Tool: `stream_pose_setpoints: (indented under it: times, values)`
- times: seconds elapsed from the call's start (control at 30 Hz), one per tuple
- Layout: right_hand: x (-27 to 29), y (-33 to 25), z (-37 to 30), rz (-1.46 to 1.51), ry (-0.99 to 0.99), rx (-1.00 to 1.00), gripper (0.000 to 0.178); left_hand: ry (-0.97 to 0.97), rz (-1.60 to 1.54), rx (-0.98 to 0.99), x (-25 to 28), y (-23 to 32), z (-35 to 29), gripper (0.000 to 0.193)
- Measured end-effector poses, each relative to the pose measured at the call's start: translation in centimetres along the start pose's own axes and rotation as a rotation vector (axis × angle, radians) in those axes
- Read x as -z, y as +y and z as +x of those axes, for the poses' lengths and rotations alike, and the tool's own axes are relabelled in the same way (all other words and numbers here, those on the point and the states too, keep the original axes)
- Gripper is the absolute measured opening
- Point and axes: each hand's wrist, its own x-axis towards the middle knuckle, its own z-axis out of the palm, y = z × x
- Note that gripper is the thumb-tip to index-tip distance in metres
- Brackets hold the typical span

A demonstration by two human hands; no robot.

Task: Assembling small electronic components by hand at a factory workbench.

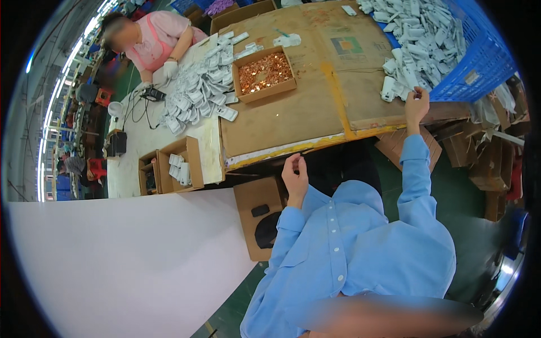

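My right hand (417,106) reaches to the edge of a heap of white plastic parts (414,61) at the right of the table. Its fingers are pinched at the nearest parts, and I cannot tell whether one is between them. Just off the table's front edge, my left hand (295,176) is held with curled fingers, thumb close to the fingertips. Anything small in it is too hard to see. An open carton (265,97) of small copper-coloured metal pieces stands on the cardboard-covered tabletop (298,127), beyond my left hand.
A blue plastic crate (476,79) lies tipped at the right, white parts spilling out. Another person (160,39) sits far left by a second white pile (203,84). Small cartons (180,165) stand at the near left table corner. Below are a cardboard sheet (253,194) and a white panel (124,253).
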Motion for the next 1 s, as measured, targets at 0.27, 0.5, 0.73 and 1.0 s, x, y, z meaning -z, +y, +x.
stream_pose_setpoints:
  times: [0.27, 0.5, 0.73, 1.0]
  values:
    - [-4.3, -9.5, -7.9, 0.478, -0.508, -0.223, 0.009, -0.118, -0.17, 0.158, -1.6, -0.4, 5.3, 0.026]
    - [-5.7, -21.2, -18.4, 0.811, -1.096, -0.222, 0.013, 0.133, -0.55, 0.373, -2.1, -1.2, 11.7, 0.022]
    - [-20.0, -27.1, -9.5, 0.436, -1.068, 0.613, 0.016, 0.327, -0.268, 0.199, 1.4, -4.7, 17.4, 0.025]
    - [-29.8, -29.7, -8.8, -0.123, -1.185, 1.14, 0.019, 0.263, 0.051, 0.148, 0.0, -4.6, 17.8, 0.027]
